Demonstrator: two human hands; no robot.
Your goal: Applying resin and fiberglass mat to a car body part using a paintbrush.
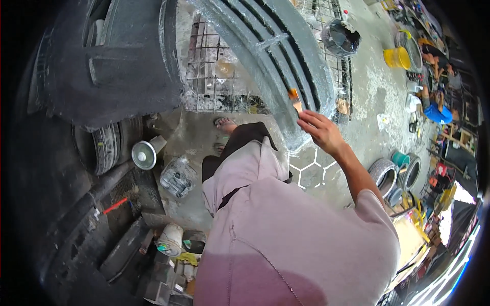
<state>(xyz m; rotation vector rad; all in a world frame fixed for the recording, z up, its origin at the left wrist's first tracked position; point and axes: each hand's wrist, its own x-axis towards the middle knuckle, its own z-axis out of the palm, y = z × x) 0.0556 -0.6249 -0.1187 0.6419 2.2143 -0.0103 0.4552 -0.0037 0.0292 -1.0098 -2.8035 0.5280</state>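
My right hand [317, 127] is closed round the handle of a small paintbrush [296, 99] with orange-brown bristles. The bristles meet, or hover just over, a long curved grey panel [245, 48] with raised ribs and dark slots; I cannot tell whether they touch. The panel's surface looks wet and shiny, and its near end reaches down close to my legs. Beneath it lies a rusty wire-mesh rack [204, 61]. My left hand does not show.
A large dark moulded piece [127, 66] fills the upper left. A blackened bucket [341, 38] stands past the panel, with a yellow bucket [397, 57] farther right. Tyres [383, 173] lie at the right. Left of my feet are a round-topped metal container [144, 154] and a clear plastic bundle [178, 177]. People sit at the far right.
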